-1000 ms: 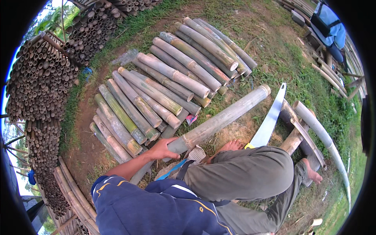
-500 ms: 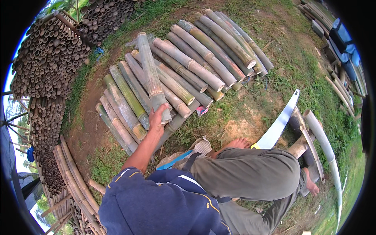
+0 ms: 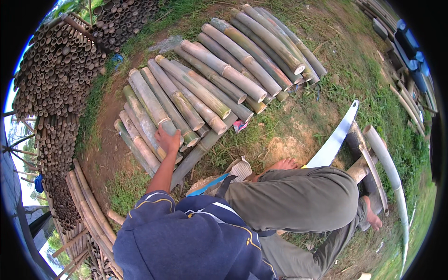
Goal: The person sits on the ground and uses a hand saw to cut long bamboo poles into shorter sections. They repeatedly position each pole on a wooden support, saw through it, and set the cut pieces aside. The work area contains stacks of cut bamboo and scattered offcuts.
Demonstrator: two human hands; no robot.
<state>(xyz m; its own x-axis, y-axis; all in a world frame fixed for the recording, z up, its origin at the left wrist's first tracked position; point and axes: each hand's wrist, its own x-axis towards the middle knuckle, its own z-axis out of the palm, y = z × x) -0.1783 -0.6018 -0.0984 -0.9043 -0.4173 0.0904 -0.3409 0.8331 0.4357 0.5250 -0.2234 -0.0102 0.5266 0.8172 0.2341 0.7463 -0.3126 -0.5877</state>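
Bright daylight, strongly bowed edges

Bamboo sections [image 3: 224, 70] lie side by side on the ground [image 3: 105, 154] before the person, the near ends of those on the left meeting a pole [image 3: 200, 151] that runs crosswise, and the left hand [image 3: 168, 137] is on the near end of one section [image 3: 150, 97] toward the row's left. Left of the row, beyond a strip of grass [image 3: 87, 123], is a bamboo stack [image 3: 56, 74]. To the right, past the foot [image 3: 284, 164] and leg [image 3: 298, 196], lies a saw [image 3: 333, 135], with another pole [image 3: 387, 163] farther right.
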